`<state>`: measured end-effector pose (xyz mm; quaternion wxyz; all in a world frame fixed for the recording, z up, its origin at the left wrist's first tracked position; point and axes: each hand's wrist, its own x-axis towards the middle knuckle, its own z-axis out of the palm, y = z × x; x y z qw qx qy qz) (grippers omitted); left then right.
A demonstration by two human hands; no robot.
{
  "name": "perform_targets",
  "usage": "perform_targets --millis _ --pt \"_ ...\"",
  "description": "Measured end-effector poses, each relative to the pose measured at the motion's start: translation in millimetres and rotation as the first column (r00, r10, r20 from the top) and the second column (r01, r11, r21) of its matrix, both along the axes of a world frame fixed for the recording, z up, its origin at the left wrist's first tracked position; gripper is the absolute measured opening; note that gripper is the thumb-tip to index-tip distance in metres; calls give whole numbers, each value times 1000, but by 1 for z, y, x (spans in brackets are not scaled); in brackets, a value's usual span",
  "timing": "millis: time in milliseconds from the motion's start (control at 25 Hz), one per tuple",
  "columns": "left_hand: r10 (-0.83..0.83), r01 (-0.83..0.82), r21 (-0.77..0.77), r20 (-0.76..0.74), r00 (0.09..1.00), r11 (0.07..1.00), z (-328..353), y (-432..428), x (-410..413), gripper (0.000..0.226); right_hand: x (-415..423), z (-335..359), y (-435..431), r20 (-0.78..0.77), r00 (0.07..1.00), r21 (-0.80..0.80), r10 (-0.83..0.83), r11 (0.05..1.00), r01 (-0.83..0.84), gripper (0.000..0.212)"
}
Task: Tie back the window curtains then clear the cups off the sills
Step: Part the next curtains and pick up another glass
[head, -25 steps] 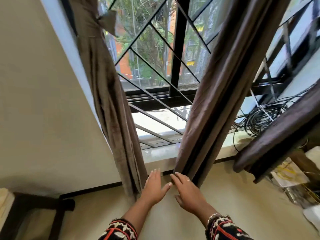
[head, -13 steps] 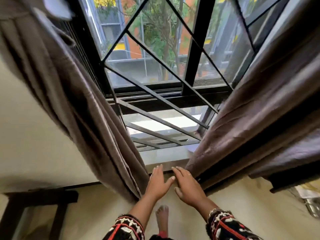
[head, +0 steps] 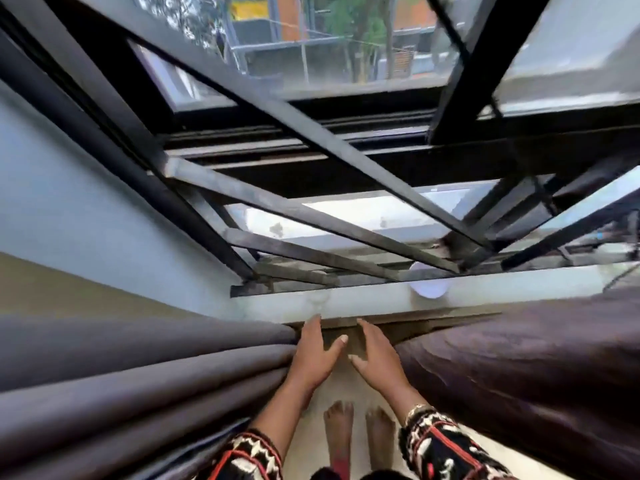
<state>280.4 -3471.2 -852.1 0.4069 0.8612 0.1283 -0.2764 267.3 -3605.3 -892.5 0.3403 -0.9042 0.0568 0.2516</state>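
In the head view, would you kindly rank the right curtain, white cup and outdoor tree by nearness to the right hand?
1. right curtain, beside the right hand.
2. white cup, on the sill ahead.
3. outdoor tree, far outside, upper middle.

Brown left curtain and right curtain hang parted; a white cup sits on the sill.
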Motion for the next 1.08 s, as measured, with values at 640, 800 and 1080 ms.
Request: perform_targets --millis 640,800,1080 --pt "431 -433 -343 -85 898 834 -175 32 92 48 111 -179 56 54 992 297 -114 950 93 79" --pt "409 -417 -513 -135 903 751 -176 29 81 54 106 -183 55 50 977 279 -208 942 187 60" --pt "318 -404 -540 -251 914 738 -136 15 3 88 12 -125 28 28 966 287 -259 927 240 64"
